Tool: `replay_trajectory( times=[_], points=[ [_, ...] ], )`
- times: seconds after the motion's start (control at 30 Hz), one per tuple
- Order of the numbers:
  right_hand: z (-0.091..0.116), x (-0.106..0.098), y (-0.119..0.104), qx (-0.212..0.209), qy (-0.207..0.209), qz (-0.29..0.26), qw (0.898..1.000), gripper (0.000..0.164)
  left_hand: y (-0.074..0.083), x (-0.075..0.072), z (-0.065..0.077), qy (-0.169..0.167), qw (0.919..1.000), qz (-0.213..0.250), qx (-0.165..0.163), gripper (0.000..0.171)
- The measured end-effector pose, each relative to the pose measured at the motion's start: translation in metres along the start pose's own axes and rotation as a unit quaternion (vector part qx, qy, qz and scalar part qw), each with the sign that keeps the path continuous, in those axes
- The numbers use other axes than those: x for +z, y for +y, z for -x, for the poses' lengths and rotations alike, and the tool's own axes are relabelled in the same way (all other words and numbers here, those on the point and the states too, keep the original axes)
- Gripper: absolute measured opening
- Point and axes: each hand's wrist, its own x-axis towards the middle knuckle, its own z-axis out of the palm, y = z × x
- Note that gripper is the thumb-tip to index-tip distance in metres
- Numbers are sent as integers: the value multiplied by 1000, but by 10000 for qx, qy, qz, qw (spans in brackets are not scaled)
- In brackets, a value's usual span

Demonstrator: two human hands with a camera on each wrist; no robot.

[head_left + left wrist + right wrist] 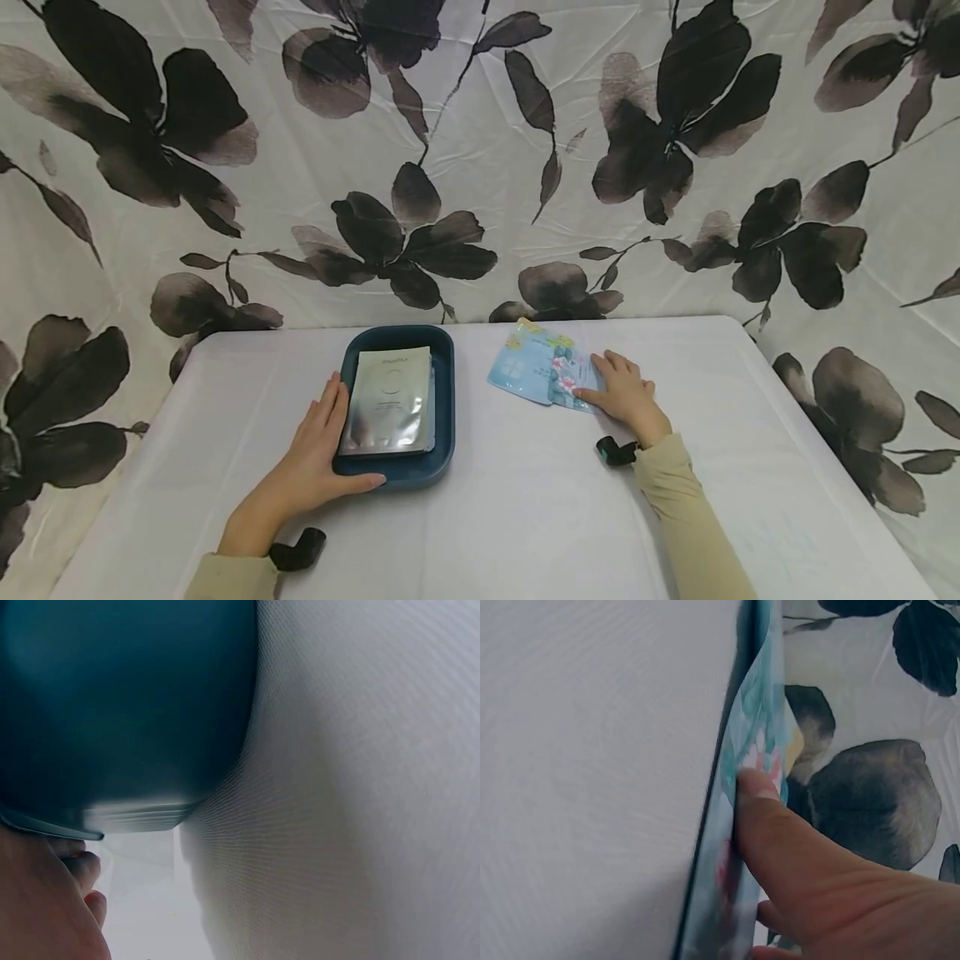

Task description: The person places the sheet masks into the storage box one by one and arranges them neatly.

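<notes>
A dark blue tray (444,400) holds a small stack of flat sachets, with a silvery sachet (390,404) on top. My left hand (318,454) lies along the tray's left side, fingers straight and thumb at the near edge. Up close in the left wrist view, the tray's wall (127,712) hides much of that hand. To the right, a light blue packet (525,362) lies partly under another blue packet with pink flowers (564,379). My right hand (626,392) rests at the flowered packet's right side, thumb (769,814) touching its face.
A white cloth (510,517) covers the table. Behind it hangs a pale curtain with dark flowers (525,167). Black wrist cameras sit by the left wrist (298,550) and right wrist (617,451).
</notes>
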Motion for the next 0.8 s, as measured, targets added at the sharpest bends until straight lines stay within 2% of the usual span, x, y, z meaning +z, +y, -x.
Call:
replay_trajectory(
  times=[0.23,0.4,0.8],
  points=[
    [3,-2,0,168,396,285,9987,90,0,-1,0,-22,10000,0,-19,137],
    [2,-2,4,281,326,143,9990,97,0,-1,2,-8,10000,26,-16,137],
    [1,-1,5,340,300,122,9989,92,-2,0,0,20,10000,33,18,137]
  ],
)
